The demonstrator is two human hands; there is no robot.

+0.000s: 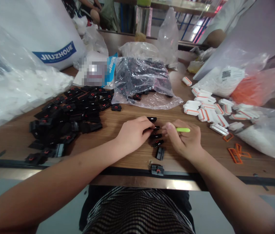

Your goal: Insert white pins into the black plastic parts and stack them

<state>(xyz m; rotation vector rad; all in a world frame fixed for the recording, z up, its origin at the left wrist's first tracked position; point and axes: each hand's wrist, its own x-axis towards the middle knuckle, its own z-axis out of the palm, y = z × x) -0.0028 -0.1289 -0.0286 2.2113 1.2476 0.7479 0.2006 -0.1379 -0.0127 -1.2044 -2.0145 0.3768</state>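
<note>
My left hand is closed, its fingertips pinching a small black plastic connector on the table. Just across from it, my right hand grips a slim yellow-green pen-like tool; its tip points toward that connector and is hard to make out. More black connectors lie in a short column between my hands: one above, two just below, a ribbed one nearer me, and one with a red mark at the table edge.
A pile of black connectors spreads at left. Behind my hands lies a clear bag of black parts. White parts with orange strips, loose orange frames and plastic bags occupy the right. A big white bag stands back left.
</note>
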